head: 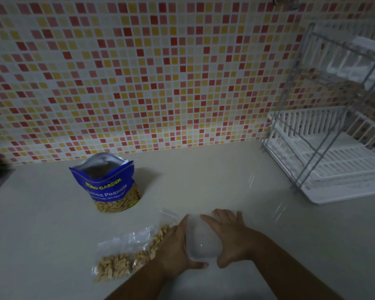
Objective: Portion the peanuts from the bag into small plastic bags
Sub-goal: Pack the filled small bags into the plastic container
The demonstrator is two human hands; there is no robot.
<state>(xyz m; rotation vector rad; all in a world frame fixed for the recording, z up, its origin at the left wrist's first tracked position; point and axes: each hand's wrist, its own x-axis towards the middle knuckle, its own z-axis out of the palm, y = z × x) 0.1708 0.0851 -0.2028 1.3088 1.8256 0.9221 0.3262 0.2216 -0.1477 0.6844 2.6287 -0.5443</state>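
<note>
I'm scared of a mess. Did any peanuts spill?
Nothing stands out. The peanut bag stands upright and open, and the peanuts seem to lie inside small plastic bags on the counter.

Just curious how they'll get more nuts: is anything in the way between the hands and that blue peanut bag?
Nothing upright does: the counter up to the peanut bag is bare, with only flat small bags lying beside the left hand. But the left hand and right hand both grip a translucent container.
</note>
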